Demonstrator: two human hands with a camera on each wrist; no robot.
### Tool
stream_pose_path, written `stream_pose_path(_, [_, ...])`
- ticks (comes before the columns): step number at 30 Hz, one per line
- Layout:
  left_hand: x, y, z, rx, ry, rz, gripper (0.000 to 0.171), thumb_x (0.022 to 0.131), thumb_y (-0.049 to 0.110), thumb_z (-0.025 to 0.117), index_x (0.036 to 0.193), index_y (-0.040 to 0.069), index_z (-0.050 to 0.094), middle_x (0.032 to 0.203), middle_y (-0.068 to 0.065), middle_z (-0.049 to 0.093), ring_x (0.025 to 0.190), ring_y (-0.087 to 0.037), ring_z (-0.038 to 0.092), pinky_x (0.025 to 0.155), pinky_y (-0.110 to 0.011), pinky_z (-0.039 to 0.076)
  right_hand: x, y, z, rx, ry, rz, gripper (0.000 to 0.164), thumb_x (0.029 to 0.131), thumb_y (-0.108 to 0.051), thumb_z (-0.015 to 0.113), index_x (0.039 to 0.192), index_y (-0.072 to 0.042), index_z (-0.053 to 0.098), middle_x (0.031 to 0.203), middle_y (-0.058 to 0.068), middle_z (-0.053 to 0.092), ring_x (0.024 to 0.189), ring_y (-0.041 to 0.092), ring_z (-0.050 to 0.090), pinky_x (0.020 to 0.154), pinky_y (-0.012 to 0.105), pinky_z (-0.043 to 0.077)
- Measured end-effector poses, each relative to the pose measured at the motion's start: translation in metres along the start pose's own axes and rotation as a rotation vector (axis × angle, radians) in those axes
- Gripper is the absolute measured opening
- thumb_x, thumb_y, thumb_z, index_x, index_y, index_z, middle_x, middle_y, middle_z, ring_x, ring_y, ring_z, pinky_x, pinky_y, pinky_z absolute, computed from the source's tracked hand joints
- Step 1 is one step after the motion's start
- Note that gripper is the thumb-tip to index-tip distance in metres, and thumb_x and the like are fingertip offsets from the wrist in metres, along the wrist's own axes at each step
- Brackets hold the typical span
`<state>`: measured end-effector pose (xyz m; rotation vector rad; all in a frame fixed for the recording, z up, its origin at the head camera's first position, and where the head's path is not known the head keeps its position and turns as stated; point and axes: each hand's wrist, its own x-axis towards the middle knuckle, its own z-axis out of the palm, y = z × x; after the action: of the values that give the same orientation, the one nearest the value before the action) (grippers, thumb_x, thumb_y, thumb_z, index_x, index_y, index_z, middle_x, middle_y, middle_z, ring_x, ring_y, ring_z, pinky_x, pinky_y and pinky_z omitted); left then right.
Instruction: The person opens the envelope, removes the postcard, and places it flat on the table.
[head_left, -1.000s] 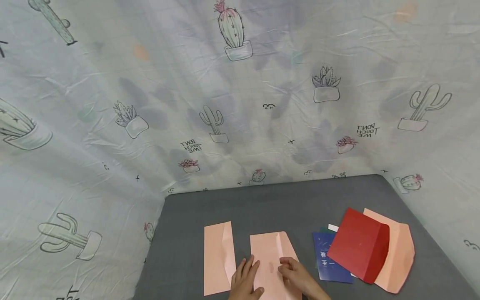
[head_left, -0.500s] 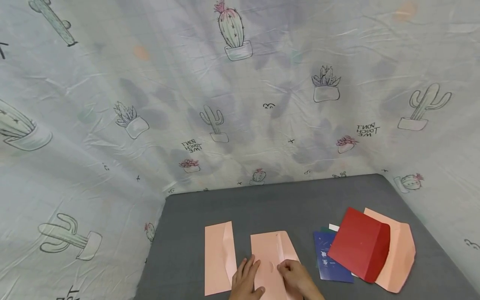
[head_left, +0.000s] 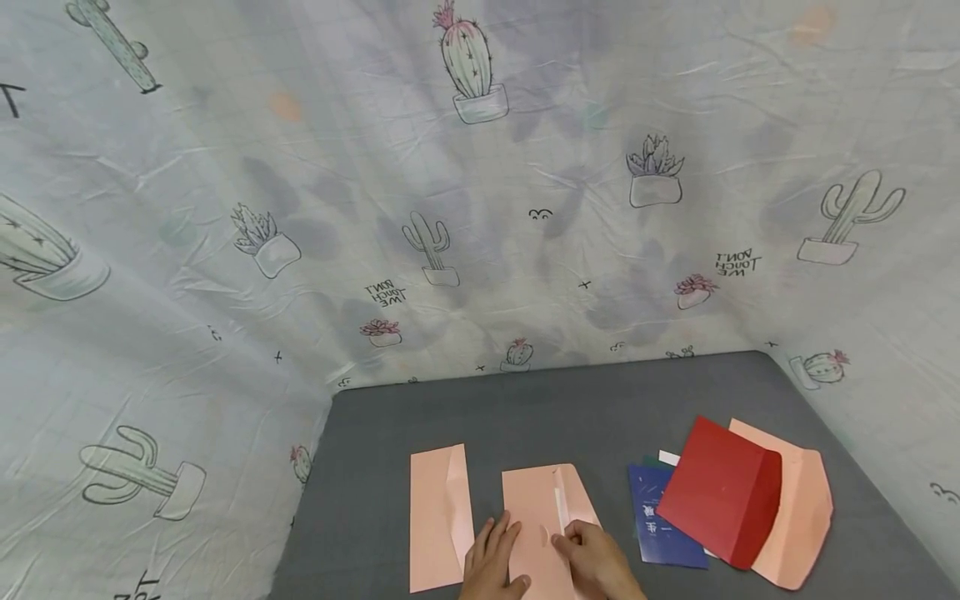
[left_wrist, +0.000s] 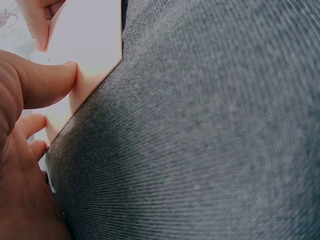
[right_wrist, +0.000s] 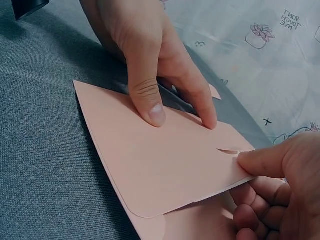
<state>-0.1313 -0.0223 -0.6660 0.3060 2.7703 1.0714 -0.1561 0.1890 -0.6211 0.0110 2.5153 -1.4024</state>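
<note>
In the head view a pink envelope (head_left: 534, 533) lies on the grey table with its flap side to the right. My left hand (head_left: 491, 560) presses on its left part with fairly straight fingers. The right wrist view shows the left thumb (right_wrist: 156, 116) and a fingertip on the paper. My right hand (right_wrist: 280, 185) pinches the envelope's pocket edge beside a small curved slit (right_wrist: 229, 151), thumb on top and the other fingers curled beneath. That edge stands slightly raised, with a gap under it. Both hands also show in the left wrist view.
Another pink envelope (head_left: 435, 521) lies left of the hands. At right are a dark blue card (head_left: 660, 521), a red envelope (head_left: 716, 487) and a further pink envelope (head_left: 802, 500), overlapping in a pile. A cactus-print cloth (head_left: 480, 208) hangs behind the table.
My right hand's fingers have closed at the pocket edge and now pinch it, and the edge has lifted a little. The left hand stays in place on the envelope.
</note>
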Motion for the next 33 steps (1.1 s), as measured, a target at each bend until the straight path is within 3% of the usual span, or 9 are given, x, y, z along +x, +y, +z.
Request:
stream_pose_path(12, [0.000,-0.004,0.006,0.006,0.024,0.001,0.073,0.090,0.057,0.058,0.150,0.017,0.044,0.164,-0.010,0.032,0.146,-0.041,0.025,0.108,-0.064,0.030,0.000,0.005,-0.001,0.017,0.017,0.020,0.030,0.091,-0.029,0.072,0.075,-0.009,0.056,0.063,-0.004,0.045,0.060,0.014,0.043,0.054,0.027,0.031])
stream_pose_path(18, [-0.001,-0.004,0.008,0.046,0.078,0.022,0.070,0.091,0.056,0.057,0.148,0.017,0.047,0.162,-0.010,0.037,0.142,-0.039,0.029,0.105,-0.062,0.034,0.004,0.013,-0.003,0.082,-0.006,-0.061,0.018,0.092,-0.021,0.068,0.083,-0.005,0.066,0.072,-0.002,0.060,0.066,0.008,0.049,0.060,0.024,0.039])
stream_pose_path(24, [-0.001,0.001,0.003,0.000,0.040,-0.010,0.072,0.090,0.056,0.056,0.149,0.014,0.046,0.163,-0.011,0.035,0.144,-0.041,0.026,0.108,-0.064,0.031,0.007,0.023,-0.003,0.122,-0.046,-0.098,0.018,0.095,-0.019,0.067,0.088,-0.003,0.067,0.077,0.001,0.063,0.066,0.003,0.048,0.062,0.023,0.040])
stream_pose_path(33, [0.000,0.002,0.002,-0.005,0.036,-0.009,0.073,0.090,0.056,0.056,0.149,0.014,0.046,0.162,-0.011,0.035,0.144,-0.042,0.026,0.108,-0.065,0.031,0.005,0.020,-0.001,0.095,0.027,-0.042,0.021,0.097,-0.026,0.066,0.094,-0.005,0.068,0.075,-0.001,0.063,0.067,0.008,0.052,0.061,0.025,0.041])
